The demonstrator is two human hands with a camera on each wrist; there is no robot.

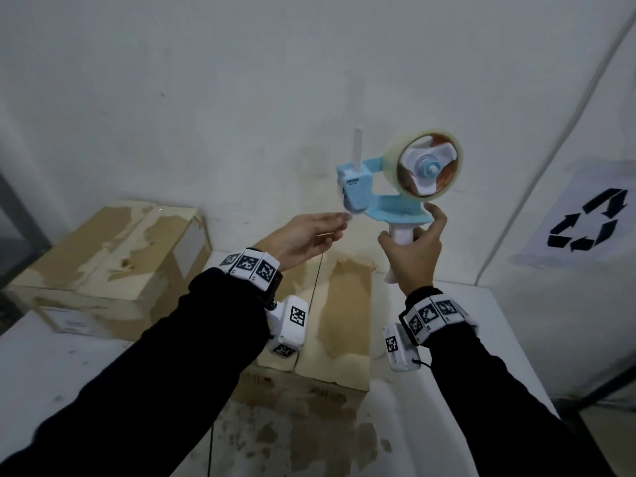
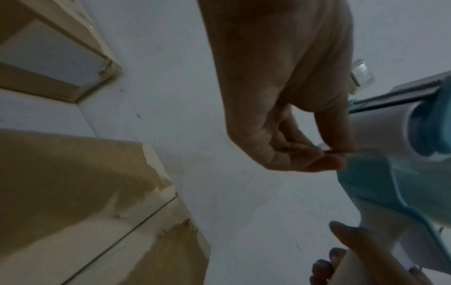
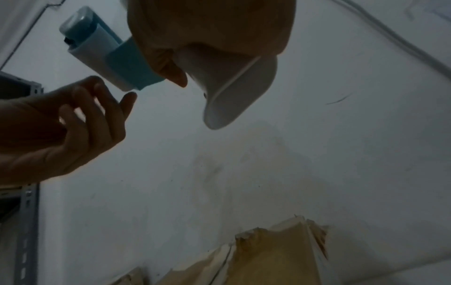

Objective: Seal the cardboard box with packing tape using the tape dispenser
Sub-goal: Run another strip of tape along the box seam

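Observation:
My right hand (image 1: 409, 246) grips the white handle of a light-blue tape dispenser (image 1: 382, 201) and holds it up in front of the wall, with the clear tape roll (image 1: 406, 149) on its right side. My left hand (image 1: 339, 218) reaches to the dispenser's front end, where thumb and forefinger pinch the thin clear tape end (image 2: 328, 152). Below both hands a worn cardboard box (image 1: 344, 304) lies on the table with its top flaps closed along a centre seam. In the right wrist view the handle (image 3: 231, 86) and blue frame (image 3: 127, 63) show beside the left hand (image 3: 85, 119).
A second, larger cardboard box (image 1: 113, 256) sits at the back left against the wall. Both boxes rest on a white table (image 1: 499, 339), which ends at the right near a recycling sign (image 1: 585, 218) on the wall. A grey metal shelf upright (image 3: 26, 221) stands at the left.

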